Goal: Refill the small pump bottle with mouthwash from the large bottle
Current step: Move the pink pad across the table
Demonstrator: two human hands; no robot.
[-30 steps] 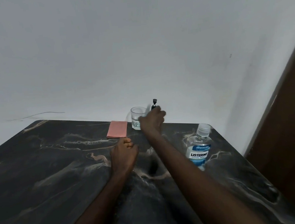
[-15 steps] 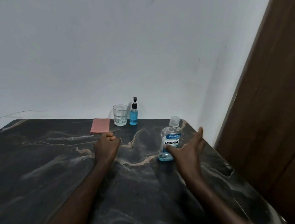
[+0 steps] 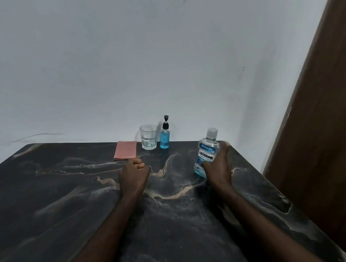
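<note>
Mouthwash sits low in the big bottle, which stands near the right edge of the table, and your right hand wraps around its lower half. Squeeze it gently and lift it straight up so it does not tip. Your left hand rests curled on the table holding nothing, and the pump bottle stands by the wall beside the glass with its pump on.

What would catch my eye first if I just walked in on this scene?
Probably the large mouthwash bottle with its blue label, near the right edge of the dark marbled table, gripped by the right hand. Next, the small blue pump bottle and a clear glass by the wall, with the left hand resting curled mid-table.
</note>
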